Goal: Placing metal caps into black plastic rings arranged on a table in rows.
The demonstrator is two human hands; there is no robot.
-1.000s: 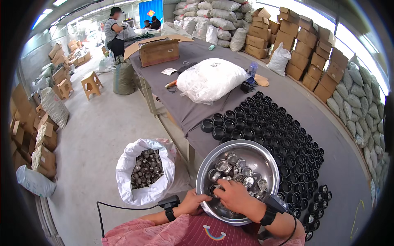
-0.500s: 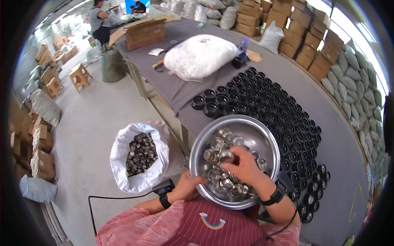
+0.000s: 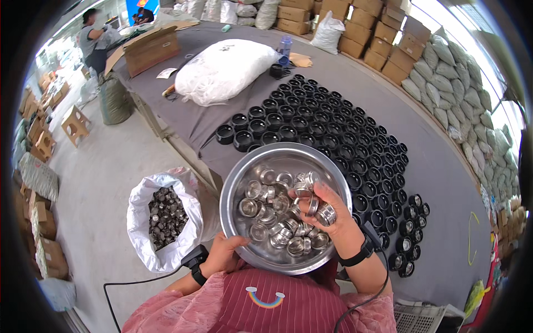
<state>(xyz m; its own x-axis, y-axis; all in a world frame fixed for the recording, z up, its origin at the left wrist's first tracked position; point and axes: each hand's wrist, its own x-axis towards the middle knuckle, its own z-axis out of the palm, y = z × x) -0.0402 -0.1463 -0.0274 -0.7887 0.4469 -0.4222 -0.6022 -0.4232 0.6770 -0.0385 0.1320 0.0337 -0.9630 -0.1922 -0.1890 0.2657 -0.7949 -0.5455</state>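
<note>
A wide steel basin (image 3: 328, 173) is held in front of my body, with a heap of small round silvery metal cups (image 3: 270, 213) in it. My left hand (image 3: 223, 253) grips the basin's near left rim, thumb over the edge. Over the basin's right side, my right hand (image 3: 340, 217) is closed around several of the metal cups (image 3: 326, 215), which show between its fingers. Beyond and to the right, many black round cups (image 3: 316, 129) stand in rows on the grey-covered table (image 3: 438, 183). Some at the near right end show silver insides (image 3: 407, 227).
On the floor at left stands an open white sack (image 3: 193, 213) of dark metal pieces. A big white plastic bag (image 3: 222, 69), a bottle (image 3: 285, 47) and an open carton (image 3: 151, 51) lie farther along the table. A person (image 3: 93, 39) stands at the far left.
The view has swung right, so the surroundings sit further left. My right hand has lifted toward the basin's right side, now with several metal cups in it. My left hand stays on the rim.
</note>
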